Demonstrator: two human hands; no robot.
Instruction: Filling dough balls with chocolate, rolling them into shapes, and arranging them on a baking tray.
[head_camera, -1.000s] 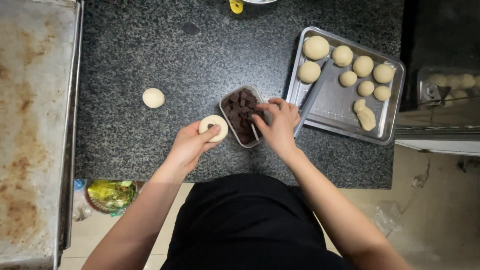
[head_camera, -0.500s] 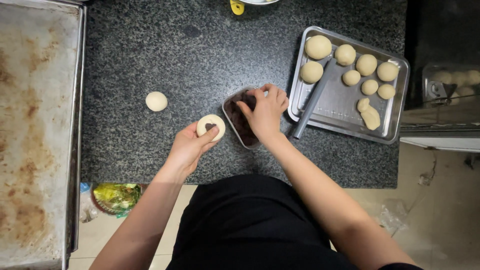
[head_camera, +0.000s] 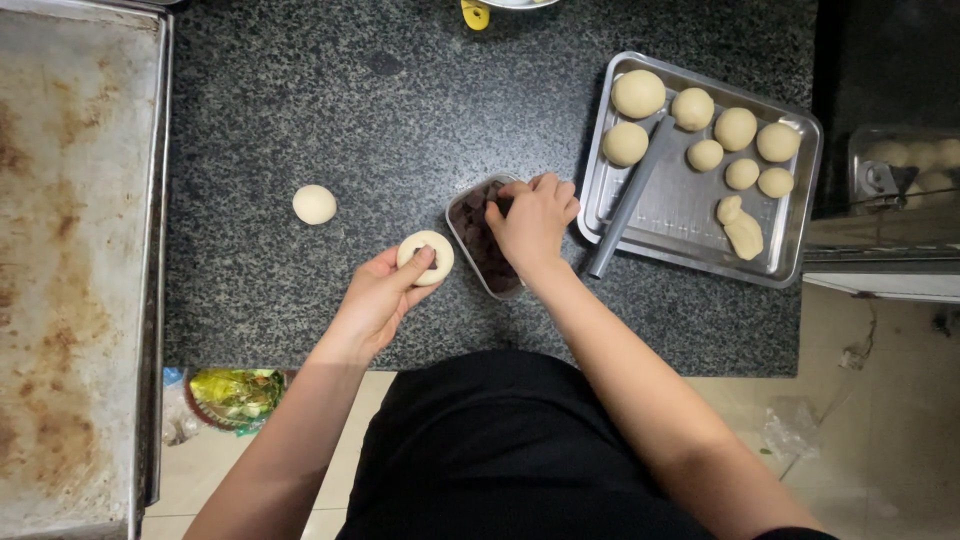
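Note:
My left hand (head_camera: 378, 296) holds a flattened round of pale dough (head_camera: 426, 256) with the thumb pressed into its middle, just above the dark granite counter (head_camera: 400, 110). My right hand (head_camera: 533, 222) reaches into a small clear plastic tub (head_camera: 482, 240) of dark brown filling pieces, fingers curled down among them. Whether it has pinched a piece is hidden by the fingers. A finished dough ball (head_camera: 314, 204) lies alone on the counter to the left.
A steel tray (head_camera: 690, 215) at the right holds several dough balls, two odd-shaped dough pieces and a grey tool (head_camera: 632, 200). A large stained baking sheet (head_camera: 70, 250) fills the left side. A yellow-green bag (head_camera: 235, 395) lies on the floor below the counter edge.
My right hand has pushed further over and into the tub of filling. My left hand with the dough round has hardly moved.

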